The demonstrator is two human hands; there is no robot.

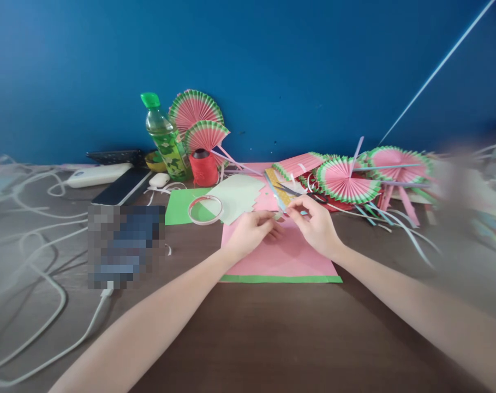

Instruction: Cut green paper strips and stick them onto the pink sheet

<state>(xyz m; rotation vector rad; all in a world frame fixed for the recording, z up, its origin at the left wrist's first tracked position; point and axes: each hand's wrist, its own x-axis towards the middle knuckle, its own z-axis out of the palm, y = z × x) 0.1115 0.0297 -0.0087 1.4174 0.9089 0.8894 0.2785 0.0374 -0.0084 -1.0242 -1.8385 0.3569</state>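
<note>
My left hand (251,232) and my right hand (315,222) meet over a pink paper sheet (280,256) with a green edge, lying on the brown table. Both hands pinch a thin light blue paper strip (274,197) between their fingertips. The strip slants up and to the left from the fingers. A roll of clear tape (205,209) lies just left of my left hand, on a green sheet (178,206) and a pale green sheet (237,196).
Pink-and-green folded paper fans (348,180) and loose strips are piled at the right. More fans (195,112), a green-capped bottle (166,139) and a red thread spool (203,167) stand by the blue wall. White cables (39,305), a power bank and a blurred phone lie at the left.
</note>
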